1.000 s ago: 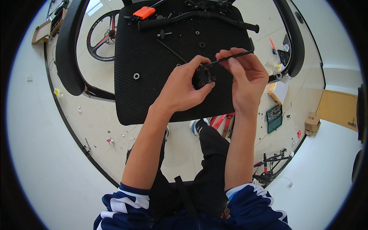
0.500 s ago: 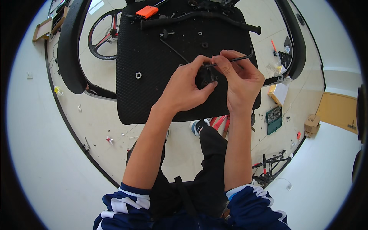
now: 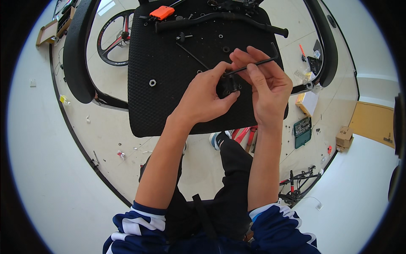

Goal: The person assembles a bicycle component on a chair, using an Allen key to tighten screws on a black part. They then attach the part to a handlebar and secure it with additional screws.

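My left hand [image 3: 202,96] is closed around a small black clamp-like part [image 3: 229,86], holding it above the black chair seat [image 3: 160,110]. Between the thumb and fingers of my right hand [image 3: 270,91] is a black L-shaped hex key [image 3: 266,61]. Its long arm runs down to the top of the black part, and its bent end points up and away. Where the tip meets the part is too small to make out. A thin dark rod [image 3: 191,55] lies on the seat, reaching toward my left fingers.
A black handlebar [image 3: 220,16] and an orange tool [image 3: 162,12] lie at the seat's far edge. A hex nut [image 3: 152,83] rests at left. Armrests [image 3: 78,55] rise on both sides. On the floor are a wheel [image 3: 101,40], a green toolbox [image 3: 303,133] and a bicycle frame [image 3: 296,184].
My right fingers have opened out and shifted up along the hex key, whose bent end has swung slightly away from me. My left hand and the black part hold still.
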`<state>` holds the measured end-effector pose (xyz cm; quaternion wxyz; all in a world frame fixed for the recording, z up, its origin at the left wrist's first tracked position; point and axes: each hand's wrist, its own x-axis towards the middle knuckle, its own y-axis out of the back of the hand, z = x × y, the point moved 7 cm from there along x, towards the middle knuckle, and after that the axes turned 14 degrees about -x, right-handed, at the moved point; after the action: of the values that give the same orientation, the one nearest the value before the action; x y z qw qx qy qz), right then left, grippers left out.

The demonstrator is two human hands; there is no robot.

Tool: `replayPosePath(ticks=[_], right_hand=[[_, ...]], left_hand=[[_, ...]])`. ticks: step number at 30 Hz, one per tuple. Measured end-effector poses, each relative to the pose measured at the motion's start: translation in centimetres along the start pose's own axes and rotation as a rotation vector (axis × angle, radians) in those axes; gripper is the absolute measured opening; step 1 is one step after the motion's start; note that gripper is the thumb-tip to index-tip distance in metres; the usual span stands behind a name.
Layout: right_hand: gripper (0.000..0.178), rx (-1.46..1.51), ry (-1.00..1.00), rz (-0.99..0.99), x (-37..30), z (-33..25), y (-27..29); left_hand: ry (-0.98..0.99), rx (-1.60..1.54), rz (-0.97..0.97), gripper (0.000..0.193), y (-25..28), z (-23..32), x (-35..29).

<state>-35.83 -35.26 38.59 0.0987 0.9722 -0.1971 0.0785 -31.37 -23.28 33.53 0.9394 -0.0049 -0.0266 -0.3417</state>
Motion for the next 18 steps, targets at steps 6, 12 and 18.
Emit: replayPosePath(ticks=[6,12,18], right_hand=[[0.035,0.052,-0.020,-0.003,-0.03,-0.07,0.27],[0.033,0.117,0.060,-0.051,0.04,-0.18,-0.05],[0.021,-0.170,0.034,0.072,-0.29,0.18,0.12]], left_hand=[[0.009,-0.003,-0.019,0.042,-0.26,0.18,0.02],[0.004,-0.003,-0.032,0.040,-0.22,0.04,-0.04],[-0.011,-0.036,-0.028,0.040,-0.21,-0.14,-0.01]])
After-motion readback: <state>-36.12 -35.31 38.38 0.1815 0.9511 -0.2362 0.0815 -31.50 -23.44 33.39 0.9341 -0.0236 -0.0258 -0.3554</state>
